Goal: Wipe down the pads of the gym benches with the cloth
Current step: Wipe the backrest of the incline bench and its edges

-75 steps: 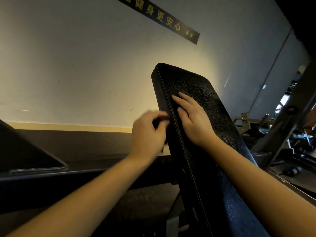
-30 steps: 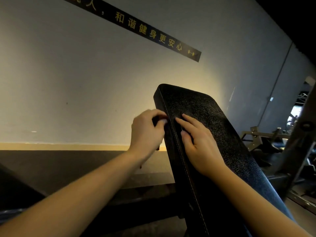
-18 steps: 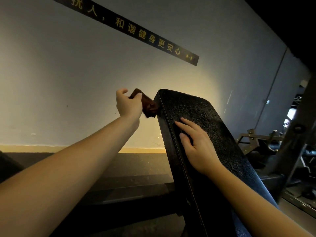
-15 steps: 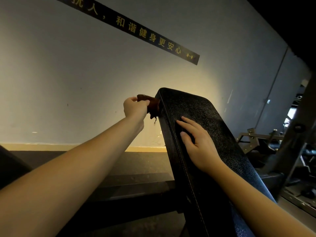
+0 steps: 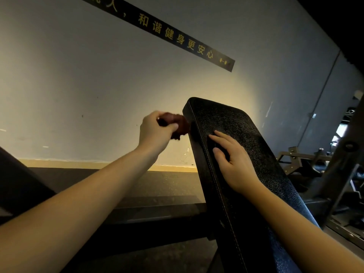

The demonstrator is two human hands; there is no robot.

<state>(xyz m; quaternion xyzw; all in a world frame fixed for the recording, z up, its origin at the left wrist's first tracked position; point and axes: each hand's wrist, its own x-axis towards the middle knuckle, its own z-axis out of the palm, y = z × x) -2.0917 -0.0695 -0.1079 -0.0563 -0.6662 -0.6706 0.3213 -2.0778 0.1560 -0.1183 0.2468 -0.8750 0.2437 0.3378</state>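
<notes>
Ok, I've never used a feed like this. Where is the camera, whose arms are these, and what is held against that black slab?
There is no machine: these are a person's two bare arms, filmed by one wide-angle camera on their head, looking forward and down. The black slab is a tilted gym bench pad. The left hand grips a bunched reddish-brown cloth against the pad's left side edge, near the top. The right hand lies flat on the pad's face, holding nothing. Behind is a pale wall with a black sign strip in yellow characters; metal gym frames stand at the right.
</notes>
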